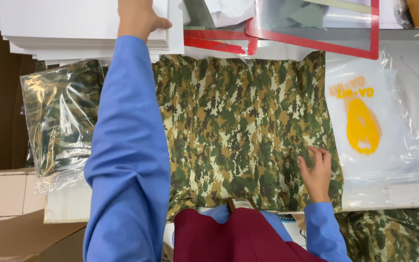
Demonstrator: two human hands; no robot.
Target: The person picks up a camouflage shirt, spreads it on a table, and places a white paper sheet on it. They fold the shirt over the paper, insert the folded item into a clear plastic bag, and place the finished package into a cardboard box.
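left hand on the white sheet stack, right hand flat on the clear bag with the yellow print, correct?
Not quite. In the head view the left hand is on the white sheet stack, but the right hand lies on the camouflage cloth, not the clear bag beside it.

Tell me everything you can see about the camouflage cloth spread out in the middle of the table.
The camouflage cloth lies flat on the white table, printed in green, tan and brown blotches. It looks like thin woven fabric, slightly wrinkled. The right hand presses its lower right part; the blue sleeve crosses its left side.
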